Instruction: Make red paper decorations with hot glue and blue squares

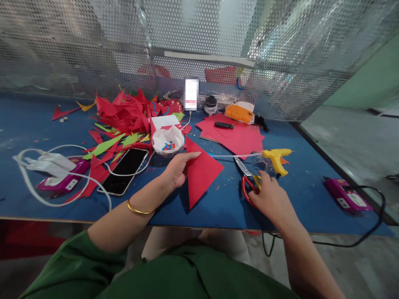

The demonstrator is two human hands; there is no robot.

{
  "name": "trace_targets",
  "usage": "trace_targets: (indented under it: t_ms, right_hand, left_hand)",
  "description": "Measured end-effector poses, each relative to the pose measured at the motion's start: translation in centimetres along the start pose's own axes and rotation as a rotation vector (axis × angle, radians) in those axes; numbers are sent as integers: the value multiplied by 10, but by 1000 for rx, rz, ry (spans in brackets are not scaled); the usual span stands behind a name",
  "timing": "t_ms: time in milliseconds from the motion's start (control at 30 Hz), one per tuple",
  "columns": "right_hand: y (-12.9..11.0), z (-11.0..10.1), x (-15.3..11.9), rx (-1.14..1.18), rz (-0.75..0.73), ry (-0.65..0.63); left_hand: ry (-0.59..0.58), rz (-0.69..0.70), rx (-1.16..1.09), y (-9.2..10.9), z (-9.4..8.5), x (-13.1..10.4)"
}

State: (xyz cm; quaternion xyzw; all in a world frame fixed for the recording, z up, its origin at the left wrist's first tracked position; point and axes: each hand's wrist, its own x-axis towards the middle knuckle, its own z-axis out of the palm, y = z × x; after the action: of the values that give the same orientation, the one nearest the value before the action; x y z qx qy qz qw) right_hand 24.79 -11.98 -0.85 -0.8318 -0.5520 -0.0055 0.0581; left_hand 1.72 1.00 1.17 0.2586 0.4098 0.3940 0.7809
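My left hand [177,169] pinches the left edge of a red paper triangle [204,174], thumb on top and the other fingers partly hidden. The triangle is raised a little above the blue table, one point toward me. On the right, my right hand [270,195] has its fingers closed around the handles of the scissors [244,167], which have red and yellow grips. Their metal blades point away from me, beside a clear glue stick [233,156] that runs into a yellow glue gun [276,160].
A heap of red folded paper [124,112] and green scraps fills the back left. Near it are a white bowl [168,151] with small bits, a phone [124,171] and a purple power strip [64,176]. Red sheets [240,139] lie at the back; another purple strip [347,195] is right.
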Motion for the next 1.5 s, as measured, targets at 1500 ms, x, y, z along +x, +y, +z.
trace_targets:
  t_ms: [1500]
  right_hand:
    - [-70, 9, 5, 1544, 126, -226]
  left_hand:
    - [-132, 100, 123, -7, 0, -7]
